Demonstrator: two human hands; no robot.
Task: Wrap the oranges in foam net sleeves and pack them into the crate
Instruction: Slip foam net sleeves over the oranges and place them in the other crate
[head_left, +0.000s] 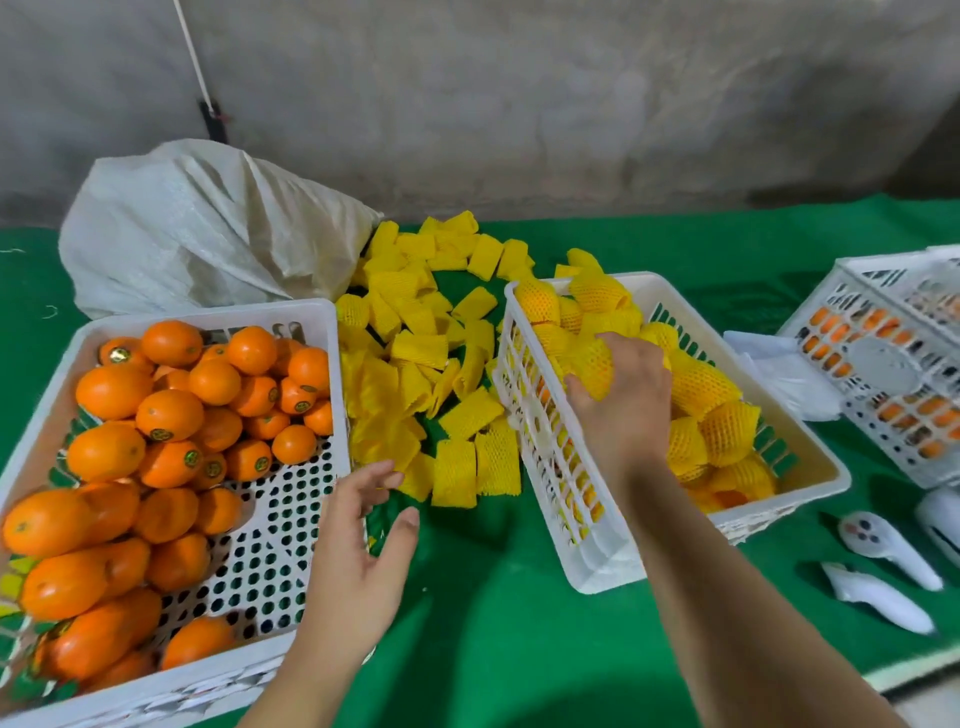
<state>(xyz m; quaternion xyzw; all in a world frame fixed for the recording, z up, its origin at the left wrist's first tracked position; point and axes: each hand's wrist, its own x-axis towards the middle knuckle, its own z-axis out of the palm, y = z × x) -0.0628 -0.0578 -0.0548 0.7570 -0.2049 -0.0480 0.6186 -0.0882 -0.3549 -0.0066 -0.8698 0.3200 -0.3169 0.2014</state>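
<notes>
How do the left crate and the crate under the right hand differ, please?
The left crate holds bare oranges; the right crate holds oranges in yellow foam sleeves. The left crate's perforated floor shows where fruit is gone; the right crate's floor is hidden. The right hand grips a sleeved orange in the right crate; the left hand hovers beside the left crate. Both are white plastic.

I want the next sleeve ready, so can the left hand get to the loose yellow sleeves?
Probably yes. The left hand is open and empty, fingertips right at the near edge of the sleeves, with nothing in between.
</notes>
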